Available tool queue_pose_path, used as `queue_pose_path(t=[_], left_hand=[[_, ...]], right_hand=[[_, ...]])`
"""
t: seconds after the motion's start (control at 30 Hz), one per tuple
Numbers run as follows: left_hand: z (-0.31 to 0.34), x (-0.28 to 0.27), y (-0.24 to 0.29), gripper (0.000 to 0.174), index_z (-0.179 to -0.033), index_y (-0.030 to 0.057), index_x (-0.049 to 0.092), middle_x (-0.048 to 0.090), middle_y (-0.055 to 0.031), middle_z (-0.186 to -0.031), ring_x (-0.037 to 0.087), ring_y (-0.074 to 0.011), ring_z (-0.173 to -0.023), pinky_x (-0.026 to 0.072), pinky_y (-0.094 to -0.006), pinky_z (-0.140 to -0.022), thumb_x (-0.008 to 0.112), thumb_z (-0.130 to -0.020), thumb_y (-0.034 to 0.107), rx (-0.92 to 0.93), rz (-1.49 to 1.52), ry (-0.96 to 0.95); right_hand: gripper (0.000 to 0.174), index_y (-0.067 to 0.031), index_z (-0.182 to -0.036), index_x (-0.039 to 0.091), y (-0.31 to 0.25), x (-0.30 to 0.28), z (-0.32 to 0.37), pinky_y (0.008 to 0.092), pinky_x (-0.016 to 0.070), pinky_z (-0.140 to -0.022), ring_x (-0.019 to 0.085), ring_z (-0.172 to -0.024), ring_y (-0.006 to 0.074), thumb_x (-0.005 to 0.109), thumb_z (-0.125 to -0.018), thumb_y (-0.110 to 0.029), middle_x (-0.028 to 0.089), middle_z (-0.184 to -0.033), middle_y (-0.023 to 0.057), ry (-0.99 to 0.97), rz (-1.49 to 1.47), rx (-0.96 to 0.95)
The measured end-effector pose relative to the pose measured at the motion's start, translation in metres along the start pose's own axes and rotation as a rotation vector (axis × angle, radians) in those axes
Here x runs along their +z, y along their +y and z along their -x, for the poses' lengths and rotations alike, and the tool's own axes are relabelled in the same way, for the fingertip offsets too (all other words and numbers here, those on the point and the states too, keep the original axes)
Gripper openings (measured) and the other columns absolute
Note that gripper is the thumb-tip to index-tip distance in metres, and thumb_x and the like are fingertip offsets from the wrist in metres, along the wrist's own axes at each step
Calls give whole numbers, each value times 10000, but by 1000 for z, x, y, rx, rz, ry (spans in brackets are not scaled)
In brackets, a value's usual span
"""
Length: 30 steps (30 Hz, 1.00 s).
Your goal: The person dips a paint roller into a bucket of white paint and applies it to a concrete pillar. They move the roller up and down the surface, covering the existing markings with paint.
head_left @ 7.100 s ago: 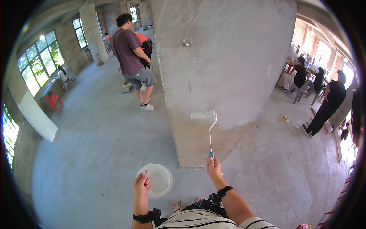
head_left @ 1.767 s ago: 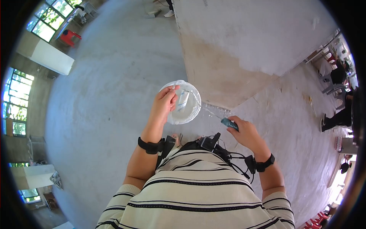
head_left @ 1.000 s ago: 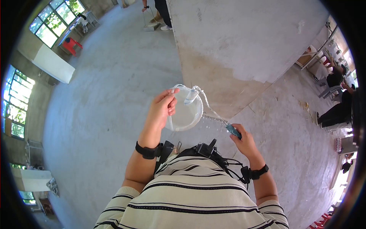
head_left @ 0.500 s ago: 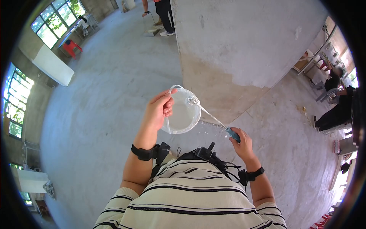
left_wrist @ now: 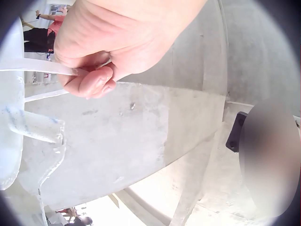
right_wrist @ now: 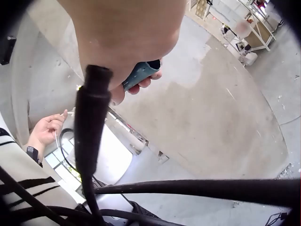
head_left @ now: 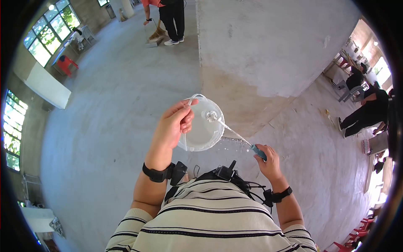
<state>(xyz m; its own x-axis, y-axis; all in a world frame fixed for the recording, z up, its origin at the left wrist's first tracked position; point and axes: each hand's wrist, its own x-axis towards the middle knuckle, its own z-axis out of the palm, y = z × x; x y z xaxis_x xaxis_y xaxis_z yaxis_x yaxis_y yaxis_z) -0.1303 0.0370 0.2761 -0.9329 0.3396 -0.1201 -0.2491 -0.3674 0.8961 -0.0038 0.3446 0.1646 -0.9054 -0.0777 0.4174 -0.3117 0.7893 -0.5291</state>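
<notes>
My left hand [head_left: 175,122] grips the handle of a white bucket [head_left: 221,135], which hangs above the floor; in the left wrist view its fingers [left_wrist: 96,82] curl round the white handle strap [left_wrist: 37,66]. My right hand [head_left: 269,163] holds the blue-green grip [head_left: 258,152] of a paint roller, seen also as a teal grip [right_wrist: 141,74] in the right wrist view. The roller's wet metal rod [head_left: 235,133] slants over the bucket rim, and its coated head [head_left: 211,116] is in the bucket. The left wrist view shows the roller sleeve [left_wrist: 40,127] at the bucket's opening.
A grey wall block [head_left: 268,50] with a tan lower part [head_left: 226,88] stands ahead. Up left, a person [head_left: 172,21] in dark trousers is beside a broom [head_left: 157,32] and dustpan [head_left: 154,42]. People and chairs [head_left: 351,92] are at the right, a red chair [head_left: 66,64] at the left.
The roller, earlier loading over the wall, came down to the bucket; its head has since shifted slightly within it. The view has tilted up a little, showing more of the person with the broom.
</notes>
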Motion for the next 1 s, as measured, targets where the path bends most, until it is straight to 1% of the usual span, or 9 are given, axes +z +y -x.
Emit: queue_pose_path(t=[0.17,0.23,0.33,0.47,0.53,0.57,0.7,0.9,1.0], left_hand=[[-4,-3,-5,274,-1122,-12,563,397,47,-642,310,-29,-494,258,-192,-460,437,-927,132,-11,-4,-47],[-3,-1,-6,276,-1124,-5,565,398,49,-640,308,-28,-490,256,-193,-458,441,-931,148,-26,0,-25],[-9,-11,-15,283,-1124,10,572,396,50,-635,309,-31,-485,252,-199,-458,445,-942,186,-24,8,-22],[-6,-12,-17,263,-1104,13,580,393,44,-630,311,-37,-489,257,-202,-458,441,-940,164,27,7,-30],[-6,-15,-18,256,-1115,20,567,394,37,-630,314,-43,-502,282,-210,-471,448,-934,157,13,26,-21],[-6,-15,-19,256,-1115,20,567,394,37,-630,314,-43,-502,282,-210,-471,448,-934,157,24,19,-32],[-5,-18,-24,241,-1082,0,576,396,31,-632,313,-48,-498,275,-210,-465,446,-927,130,37,49,-5],[-10,-25,-33,230,-1069,-2,579,398,26,-631,319,-53,-499,279,-214,-463,449,-920,115,25,49,63],[-11,-27,-36,231,-1076,2,573,394,23,-629,319,-57,-501,285,-217,-465,450,-917,117,9,38,89]], right_hand=[[372,-53,-1070,567,-5,-2,14,332,452,-654,560,-721,261,679,-716,-34,604,-853,105,6,-112,171],[353,-39,-1092,557,-11,-5,17,277,439,-691,544,-752,171,659,-755,-25,586,-873,69,39,-311,310],[352,-27,-1131,533,-18,-11,7,252,425,-736,509,-812,116,630,-792,-19,552,-902,31,58,-418,358],[366,-22,-1160,507,-32,-28,-37,244,411,-763,494,-858,105,619,-811,-29,537,-920,17,136,-573,247],[367,-20,-1193,460,-39,-36,-70,219,403,-652,480,-752,77,582,-847,-40,516,-870,17,174,-641,187],[367,-20,-1193,460,-48,-40,-88,219,403,-652,480,-752,77,582,-847,-40,516,-870,17,189,-640,177],[331,-19,-1228,392,-80,-52,-167,208,282,-408,356,-485,42,487,-920,-94,413,-696,-6,244,-862,113],[377,-18,-1274,372,-110,-82,-263,214,287,-392,363,-461,48,483,-930,-124,411,-673,-13,424,-1005,26],[437,-26,-1329,340,-105,-91,-281,217,295,-391,373,-458,47,483,-930,-129,410,-666,-18,401,-1055,46]])
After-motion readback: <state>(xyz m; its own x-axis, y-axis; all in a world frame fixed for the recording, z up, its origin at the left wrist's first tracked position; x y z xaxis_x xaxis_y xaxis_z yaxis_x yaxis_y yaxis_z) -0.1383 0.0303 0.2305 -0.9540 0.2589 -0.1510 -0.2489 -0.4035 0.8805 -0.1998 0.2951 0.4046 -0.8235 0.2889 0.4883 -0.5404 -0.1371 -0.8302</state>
